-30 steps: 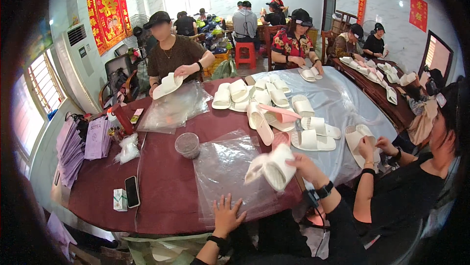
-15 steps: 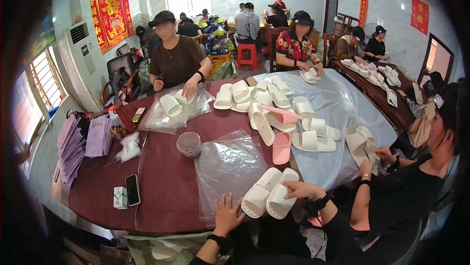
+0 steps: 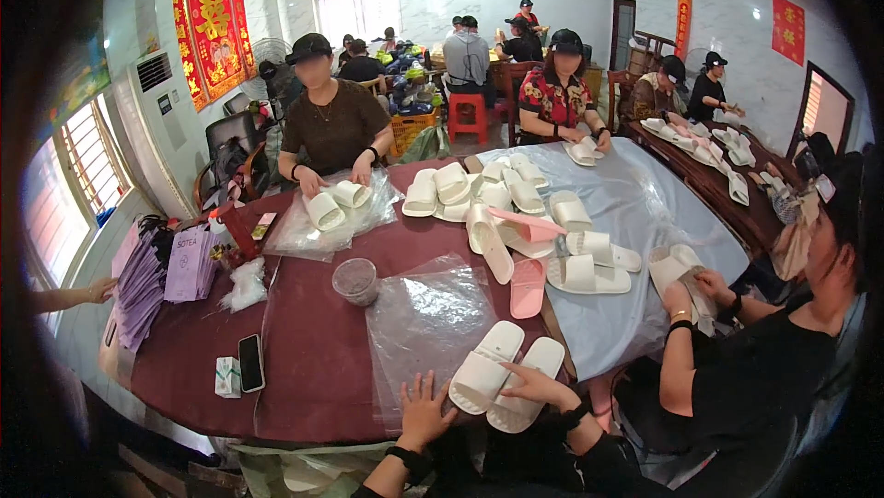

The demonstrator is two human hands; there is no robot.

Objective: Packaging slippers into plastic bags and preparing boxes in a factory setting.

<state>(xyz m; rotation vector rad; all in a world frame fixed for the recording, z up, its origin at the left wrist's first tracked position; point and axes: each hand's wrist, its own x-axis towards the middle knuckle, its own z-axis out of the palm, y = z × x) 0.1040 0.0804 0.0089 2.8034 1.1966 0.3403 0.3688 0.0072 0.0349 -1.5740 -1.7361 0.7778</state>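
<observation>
A pair of white slide slippers (image 3: 479, 382) lies side by side at the table's near edge, toes toward me. My right hand (image 3: 541, 386) reaches over the strap of the right-hand slipper (image 3: 550, 355), its thumb and fingers holding it. To the left of the pair, my left hand (image 3: 427, 413) is open, fingers spread over the near edge of a clear plastic bag (image 3: 428, 309). Its thumb side is close to the left slipper; whether they touch is hard to tell. The flat bag lies on the dark red tablecloth (image 3: 313, 360).
Beyond are a pink slipper (image 3: 528, 286) and several white slippers (image 3: 451, 183). A round tub (image 3: 355, 282), a phone (image 3: 250, 363), a small box (image 3: 227, 376) and purple bags (image 3: 189, 263) are leftward. A co-worker's hands (image 3: 683, 300) handle slippers at right; others work across the table.
The right-hand slipper has turned and shifted right, away from the other. My right hand moved left across it. At far left a person's arm has appeared; the co-worker opposite now has both hands down on the bag.
</observation>
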